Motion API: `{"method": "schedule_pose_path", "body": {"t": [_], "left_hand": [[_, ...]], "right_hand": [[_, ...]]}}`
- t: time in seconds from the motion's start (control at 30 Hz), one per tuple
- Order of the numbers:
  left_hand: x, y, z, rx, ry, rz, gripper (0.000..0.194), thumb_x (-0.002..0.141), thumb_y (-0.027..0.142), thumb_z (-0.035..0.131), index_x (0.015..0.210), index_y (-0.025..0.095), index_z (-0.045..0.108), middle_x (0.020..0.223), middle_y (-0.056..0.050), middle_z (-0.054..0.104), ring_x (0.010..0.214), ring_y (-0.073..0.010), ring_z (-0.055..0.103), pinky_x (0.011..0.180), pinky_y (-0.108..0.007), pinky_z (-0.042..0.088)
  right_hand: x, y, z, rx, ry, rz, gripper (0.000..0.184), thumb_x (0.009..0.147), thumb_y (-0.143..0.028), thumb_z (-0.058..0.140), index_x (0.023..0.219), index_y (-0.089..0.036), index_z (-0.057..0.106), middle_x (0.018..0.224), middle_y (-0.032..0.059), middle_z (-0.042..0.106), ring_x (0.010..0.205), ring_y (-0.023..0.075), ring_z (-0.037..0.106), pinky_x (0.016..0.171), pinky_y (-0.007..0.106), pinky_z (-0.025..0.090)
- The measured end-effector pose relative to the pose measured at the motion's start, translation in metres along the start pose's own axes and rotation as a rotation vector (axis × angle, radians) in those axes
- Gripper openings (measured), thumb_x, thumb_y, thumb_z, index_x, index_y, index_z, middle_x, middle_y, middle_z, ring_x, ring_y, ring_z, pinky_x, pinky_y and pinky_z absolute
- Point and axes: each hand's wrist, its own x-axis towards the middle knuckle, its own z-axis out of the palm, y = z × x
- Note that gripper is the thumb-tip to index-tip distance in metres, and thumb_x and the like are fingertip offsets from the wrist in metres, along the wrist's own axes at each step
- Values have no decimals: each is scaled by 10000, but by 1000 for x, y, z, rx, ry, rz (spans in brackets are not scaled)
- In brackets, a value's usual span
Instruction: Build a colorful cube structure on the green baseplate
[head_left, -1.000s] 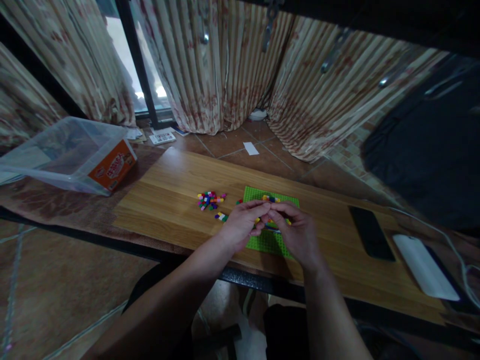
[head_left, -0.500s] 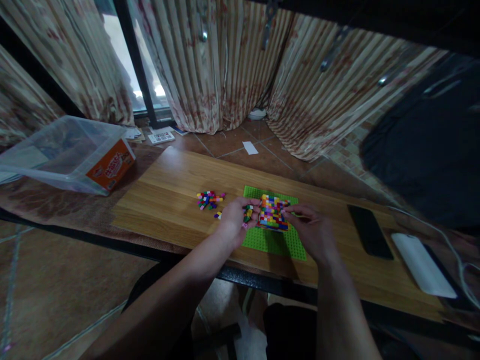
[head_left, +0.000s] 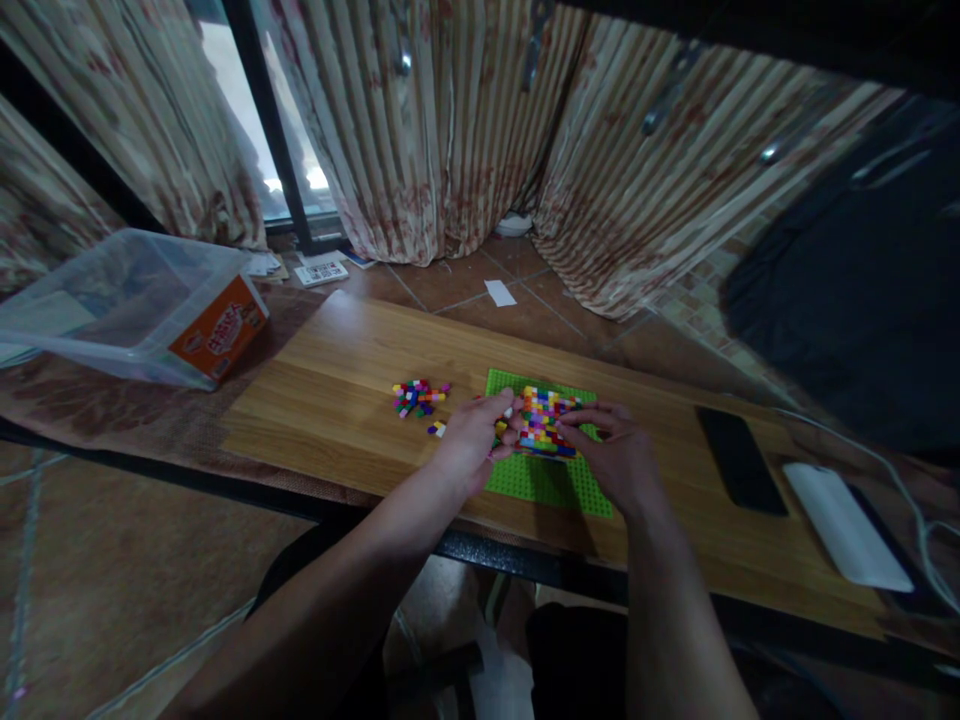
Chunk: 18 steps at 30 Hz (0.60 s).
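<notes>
A block built from many small coloured toy bricks point(head_left: 546, 415) stands on a green studded baseplate point(head_left: 540, 485). My left hand point(head_left: 474, 435) is at the block's left side, fingers curled around several loose bricks, partly hidden by the thumb and palm. Its fingertips come close to the block's left edge; whether they touch it I cannot tell. From the right, my right hand point(head_left: 611, 445) reaches over the block with thumb and forefinger pinched at its top surface. Anything between those fingertips is too small to make out. A pile of loose bricks point(head_left: 416, 397) lies left of the baseplate.
The wooden board point(head_left: 337, 400) carries everything. A black phone point(head_left: 739, 460) and a white slab-shaped device point(head_left: 847, 525) lie to the right, beside a white cable point(head_left: 907, 490). At far left stands a clear plastic bin point(head_left: 150, 340) with an orange label.
My right hand has shifted slightly left over the top of the block. My left thumb has moved up a little, and fewer of the bricks in that hand show.
</notes>
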Motion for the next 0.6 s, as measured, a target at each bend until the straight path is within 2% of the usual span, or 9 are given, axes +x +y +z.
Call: {"method": "schedule_pose_path", "body": {"t": [0.1,0.27,0.43,0.6], "left_hand": [[0,-1,-2,16,-46,11,241,771,311,737,720,128,589,585,38,489,439,-20,357,400,-168,163],[2,-3,-4,46,-103,25,292,749,372,762,724,129,602,578,50,462,421,-13,329,388,-175,139],[2,-4,-3,54,-73,4,308,766,394,746,729,120,610,567,48,453,423,-15,333,391,-172,141],[0,-1,0,65,-14,-8,284,802,365,710,724,119,593,574,38,459,431,-24,357,398,-174,157]], "right_hand": [[1,-1,2,4,16,0,297,731,-526,695,774,-241,769,1021,76,636,1000,234,605,883,412,465],[3,-5,3,-10,41,21,319,716,-531,702,757,-216,738,987,88,669,969,246,613,862,418,468],[5,-4,3,-3,40,46,320,704,-532,704,720,-213,720,955,87,677,946,245,618,847,405,471],[5,0,4,43,-15,86,301,696,-516,702,700,-216,708,870,62,699,876,232,633,847,401,464]]}}
